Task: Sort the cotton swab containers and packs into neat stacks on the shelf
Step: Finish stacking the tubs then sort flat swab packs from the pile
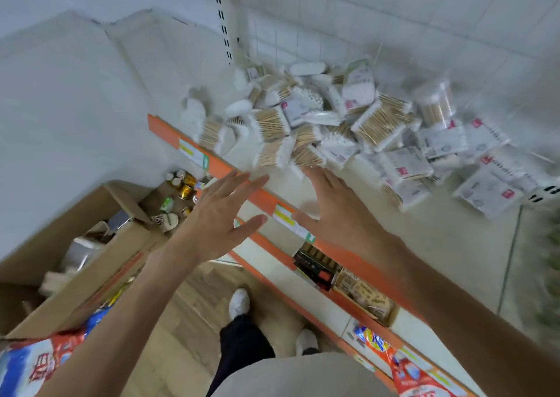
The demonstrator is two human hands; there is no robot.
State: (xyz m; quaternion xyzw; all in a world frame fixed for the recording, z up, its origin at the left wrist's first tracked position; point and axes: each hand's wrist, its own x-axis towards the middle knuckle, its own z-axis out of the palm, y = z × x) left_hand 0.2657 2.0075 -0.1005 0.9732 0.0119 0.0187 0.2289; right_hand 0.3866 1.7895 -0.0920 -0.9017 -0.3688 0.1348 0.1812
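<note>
- There is one view only, from a wide-angle camera worn on the person's head, so no second view shares any part of the scene.
- It looks forward and steeply down over the front edge of the shelf [409,233], which runs slantwise from upper left to lower right.
- The left hand [218,215] and right hand [339,212] reach away from the lens mid-frame, forearms entering from the bottom corners.
- The pile of cotton swab packs [333,124] lies farther off, beyond the fingertips.
- Straight below, the floor and the person's shoes [239,302] show; edges bend and blur.
</note>
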